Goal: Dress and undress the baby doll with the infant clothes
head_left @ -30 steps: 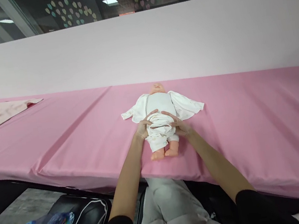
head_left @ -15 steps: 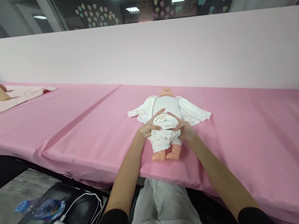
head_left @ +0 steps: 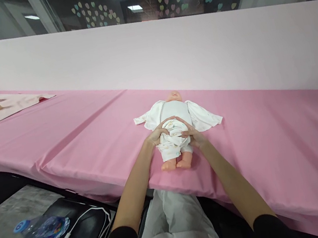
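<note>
Pink sheeting bears a doll, both hands grasping its bunched, patterned white garment.

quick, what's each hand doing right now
Left hand: holding one side of the bunched white garment.
Right hand: holding the garment's other side.

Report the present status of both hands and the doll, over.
Left hand, right hand: both on bunched white cloth. Doll: on its back, on pink sheet. Nothing visible blocking either hand.

No lettering is legible; the label on the bottle is blurred.
</note>
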A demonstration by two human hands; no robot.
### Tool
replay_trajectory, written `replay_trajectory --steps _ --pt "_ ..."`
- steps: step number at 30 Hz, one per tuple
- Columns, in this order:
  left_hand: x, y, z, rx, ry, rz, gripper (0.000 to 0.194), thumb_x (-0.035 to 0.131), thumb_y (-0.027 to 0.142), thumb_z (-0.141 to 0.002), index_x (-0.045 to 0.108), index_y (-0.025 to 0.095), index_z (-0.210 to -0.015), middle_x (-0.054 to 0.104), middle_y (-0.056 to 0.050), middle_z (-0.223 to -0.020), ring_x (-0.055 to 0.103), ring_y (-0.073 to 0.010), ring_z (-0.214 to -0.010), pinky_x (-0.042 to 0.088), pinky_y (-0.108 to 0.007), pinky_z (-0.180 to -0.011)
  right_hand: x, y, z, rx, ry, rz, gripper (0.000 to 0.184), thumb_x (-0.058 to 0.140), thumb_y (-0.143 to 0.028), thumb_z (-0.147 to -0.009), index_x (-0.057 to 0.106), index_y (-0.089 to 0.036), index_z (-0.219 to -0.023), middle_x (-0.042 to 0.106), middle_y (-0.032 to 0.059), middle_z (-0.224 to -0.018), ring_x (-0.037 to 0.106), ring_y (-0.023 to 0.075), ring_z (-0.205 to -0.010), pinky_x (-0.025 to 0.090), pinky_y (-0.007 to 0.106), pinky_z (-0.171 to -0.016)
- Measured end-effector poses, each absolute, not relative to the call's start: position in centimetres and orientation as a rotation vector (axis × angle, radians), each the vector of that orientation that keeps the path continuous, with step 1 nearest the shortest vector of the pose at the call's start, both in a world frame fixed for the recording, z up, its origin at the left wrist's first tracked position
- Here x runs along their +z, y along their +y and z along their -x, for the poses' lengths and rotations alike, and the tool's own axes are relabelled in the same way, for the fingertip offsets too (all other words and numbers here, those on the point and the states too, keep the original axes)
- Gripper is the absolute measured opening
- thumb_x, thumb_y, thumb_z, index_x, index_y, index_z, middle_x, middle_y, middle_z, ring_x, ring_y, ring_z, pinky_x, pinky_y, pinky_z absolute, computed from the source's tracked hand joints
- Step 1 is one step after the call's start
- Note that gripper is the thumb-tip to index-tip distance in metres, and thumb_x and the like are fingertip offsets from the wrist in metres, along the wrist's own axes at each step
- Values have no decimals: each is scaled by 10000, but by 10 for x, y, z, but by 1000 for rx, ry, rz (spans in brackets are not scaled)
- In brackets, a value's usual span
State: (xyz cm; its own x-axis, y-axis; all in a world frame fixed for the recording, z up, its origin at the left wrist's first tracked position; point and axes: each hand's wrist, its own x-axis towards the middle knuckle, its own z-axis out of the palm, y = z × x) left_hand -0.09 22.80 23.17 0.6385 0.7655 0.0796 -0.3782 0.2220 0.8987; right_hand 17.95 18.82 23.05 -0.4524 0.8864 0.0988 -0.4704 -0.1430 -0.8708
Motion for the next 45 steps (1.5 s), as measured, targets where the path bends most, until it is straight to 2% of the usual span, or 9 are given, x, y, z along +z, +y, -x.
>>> replay_trajectory --steps 4,10,15,20,23,28,33,38,45 --pt "231 226 2 905 355 -1018 869 582 8 -543 374 225 -1358 625 -84 -1144 632 -245 -944 523 -352 -808 241 184 -181 1748 -1350 625 949 772 -138 -550 298 -324 -1351 551 16 -1190 559 185 -1004 499 304 -808" --pt "233 217 2 1015 314 -1054 892 681 78 -613 288 245 -1395 620 -82 -1133 615 -243 -986 513 -357 -834 248 179 -179 1648 -1432 629 867 773 -170 -576 348 -299 -1321 518 34 -1247 541 195 -1062 480 324 -883" --pt "233 215 1 1047 376 -1105 946 732 104 -592 268 266 -1400 608 -84 -1154 592 -259 -1033 501 -368 -860 241 183 -172 1588 -1184 552 882 727 -220 -626 257 -288 -1369 627 23 -1045 599 192 -963 486 367 -874" --pt "236 215 2 1015 415 -1141 938 740 114 -584 289 276 -1390 594 -80 -1180 580 -258 -1055 497 -360 -865 236 187 -164 1522 -1092 577 792 702 -220 -650 320 -297 -1339 632 10 -1021 612 172 -912 524 318 -786" --pt "236 215 2 1023 423 -1145 948 734 106 -573 286 276 -1391 600 -74 -1170 579 -258 -1055 498 -360 -866 241 182 -165 1531 -1175 617 735 700 -260 -671 355 -296 -1319 592 22 -1134 579 178 -1005 517 309 -814" --pt "233 217 3 1074 431 -1129 942 700 104 -571 277 257 -1398 608 -73 -1159 582 -258 -1051 483 -390 -895 249 177 -176 1454 -1608 616 858 745 -186 -594 334 -265 -1343 401 41 -1374 390 221 -1247 385 373 -1017" --pt "229 221 3 1117 361 -1093 874 644 107 -573 326 222 -1380 593 -87 -1191 573 -266 -1068 441 -417 -943 239 187 -171 979 -1600 765 730 583 -78 -590 395 -185 -1287 443 70 -1309 415 209 -1212 313 373 -1063" --pt "236 218 3 975 436 -1262 821 713 178 -601 376 184 -1349 584 -119 -1197 555 -278 -1091 435 -399 -949 235 184 -154 452 -1509 929 555 532 -97 -603 504 -172 -1153 529 81 -1149 476 213 -1102 357 379 -1011" --pt "244 213 1 898 674 -1577 797 772 171 -532 461 190 -1266 578 -87 -1209 525 -266 -1114 428 -382 -950 235 182 -153 354 -1457 927 481 513 -111 -588 543 -185 -1063 554 67 -1044 515 205 -1019 404 359 -946"
